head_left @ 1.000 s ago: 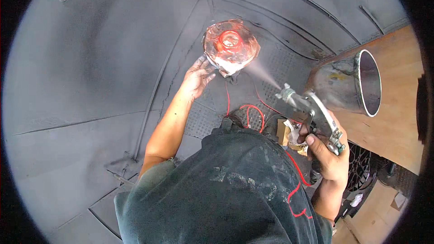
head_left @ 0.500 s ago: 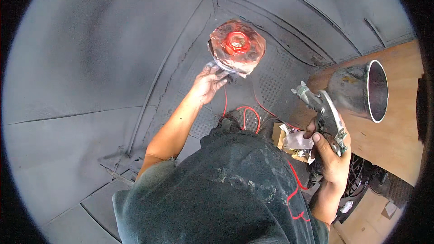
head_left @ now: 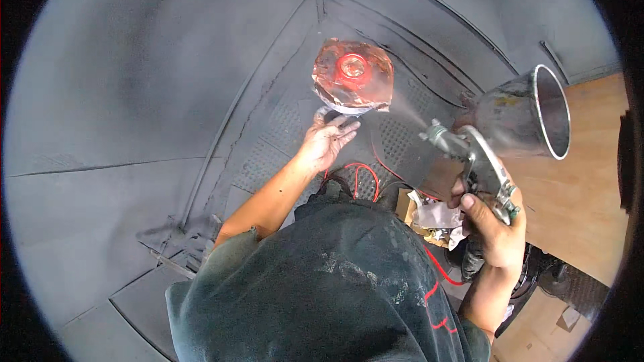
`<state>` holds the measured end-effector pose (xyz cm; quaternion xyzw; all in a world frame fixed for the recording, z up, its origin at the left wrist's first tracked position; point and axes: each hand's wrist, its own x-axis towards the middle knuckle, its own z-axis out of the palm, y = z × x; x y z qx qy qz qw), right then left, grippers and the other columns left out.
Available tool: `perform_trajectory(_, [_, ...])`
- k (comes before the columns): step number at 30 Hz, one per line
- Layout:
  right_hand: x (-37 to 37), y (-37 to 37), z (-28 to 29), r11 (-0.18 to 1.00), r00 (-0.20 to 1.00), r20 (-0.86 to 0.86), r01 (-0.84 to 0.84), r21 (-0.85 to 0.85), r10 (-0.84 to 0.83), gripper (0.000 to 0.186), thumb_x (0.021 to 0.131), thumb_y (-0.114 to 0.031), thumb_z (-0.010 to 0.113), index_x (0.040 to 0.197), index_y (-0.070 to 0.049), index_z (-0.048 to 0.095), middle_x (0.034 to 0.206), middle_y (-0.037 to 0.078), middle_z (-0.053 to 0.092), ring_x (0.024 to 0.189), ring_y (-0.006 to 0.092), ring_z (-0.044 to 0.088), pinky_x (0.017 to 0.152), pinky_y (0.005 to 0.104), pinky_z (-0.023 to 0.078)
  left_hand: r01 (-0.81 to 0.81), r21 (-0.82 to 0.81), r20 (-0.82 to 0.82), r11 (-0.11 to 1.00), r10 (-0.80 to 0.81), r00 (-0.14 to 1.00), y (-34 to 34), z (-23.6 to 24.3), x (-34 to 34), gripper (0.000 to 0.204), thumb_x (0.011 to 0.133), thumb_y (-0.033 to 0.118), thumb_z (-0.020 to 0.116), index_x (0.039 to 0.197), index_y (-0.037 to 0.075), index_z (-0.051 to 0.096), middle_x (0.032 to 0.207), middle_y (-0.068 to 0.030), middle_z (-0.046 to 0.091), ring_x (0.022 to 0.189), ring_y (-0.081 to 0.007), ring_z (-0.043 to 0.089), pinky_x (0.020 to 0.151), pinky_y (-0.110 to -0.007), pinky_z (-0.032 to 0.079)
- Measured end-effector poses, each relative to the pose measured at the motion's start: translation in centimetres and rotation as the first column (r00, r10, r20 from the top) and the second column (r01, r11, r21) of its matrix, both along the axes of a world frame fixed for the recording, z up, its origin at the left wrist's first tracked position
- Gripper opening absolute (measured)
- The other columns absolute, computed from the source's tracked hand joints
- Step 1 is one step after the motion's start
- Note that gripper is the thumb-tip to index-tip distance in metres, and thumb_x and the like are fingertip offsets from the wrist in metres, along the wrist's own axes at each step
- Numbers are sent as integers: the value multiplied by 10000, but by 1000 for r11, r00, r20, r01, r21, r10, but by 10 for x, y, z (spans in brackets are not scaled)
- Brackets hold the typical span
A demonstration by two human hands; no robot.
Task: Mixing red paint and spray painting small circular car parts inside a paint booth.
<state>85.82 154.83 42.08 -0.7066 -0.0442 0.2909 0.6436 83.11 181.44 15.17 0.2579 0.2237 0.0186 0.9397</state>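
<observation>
**Spray gun [head_left: 479,167] trained on a red ring-shaped part [head_left: 353,81] in a grey corner**

Grey walls [head_left: 134,94], darkly smudged in places, meet in a corner above a grey floor [head_left: 406,131] with raised dots. A wooden panel [head_left: 577,181] fills the right side, partly covered by a dark metal cup [head_left: 513,117] behind the gun. The part sits on a crinkled coppery sheet [head_left: 376,90] above the floor, upper centre; faint mist reaches toward it. The left hand [head_left: 327,144], fingers partly spread, is under the sheet's lower edge; whether they pinch anything, I cannot tell. The right hand [head_left: 496,234] is wrapped round the gun. Below lie a red hose [head_left: 363,166] and a littered cardboard box [head_left: 405,206]; a dark shirt [head_left: 322,281] blocks the lower middle.
</observation>
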Motion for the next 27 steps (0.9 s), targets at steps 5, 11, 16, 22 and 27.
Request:
perform_trajectory(5, [4, -6, 10, 998, 1000, 17, 13, -61, -11, 551, 854, -41, 665, 1357, 14, 448, 949, 60, 639, 824, 131, 616, 554, 198, 474, -13, -67, -50, 998, 10, 999, 2, 1, 6, 645, 784, -131, 412, 1330, 162, 232, 1287, -231, 463, 1183, -407, 547, 939, -477, 506])
perform_trajectory(11, [0, -16, -2, 993, 992, 83, 100, -65, -94, 322, 800, -70, 714, 1076, 23, 577, 901, 127, 675, 719, 173, 641, 455, 228, 447, 72, 104, -185, 992, -52, 981, 34, -10, 13, 714, 802, -129, 433, 1397, 169, 175, 1202, -201, 550, 1083, -341, 608, 879, -440, 525])
perform_trajectory(16, [4, -15, -3, 980, 980, 139, 159, -122, -142, 340, 804, -68, 696, 1102, 30, 565, 894, 127, 667, 701, 172, 629, 453, 228, 444, 95, 204, -127, 974, -70, 989, 89, -25, 34, 623, 838, -49, 432, 1419, 59, 236, 1167, -215, 565, 997, -328, 620, 870, -461, 519])
perform_trajectory(22, [4, -15, -1, 989, 988, 129, 104, -108, -90, 458, 849, -66, 680, 1268, 19, 515, 940, 73, 665, 757, 135, 637, 484, 197, 460, -172, 51, -107, 984, 176, 979, 83, -31, 38, 478, 991, 259, 316, 1402, 14, 302, 1167, -172, 570, 1081, -324, 566, 967, -475, 450])
perform_trajectory(27, [-10, -17, -6, 995, 997, 57, 51, -85, -46, 502, 840, -64, 687, 1298, 10, 494, 939, 59, 659, 767, 128, 632, 487, 188, 456, -74, -193, -249, 978, 24, 968, 13, -25, 5, 820, 950, 682, 192, 1389, 7, 349, 1343, -210, 498, 1252, -353, 461, 1051, -488, 358])
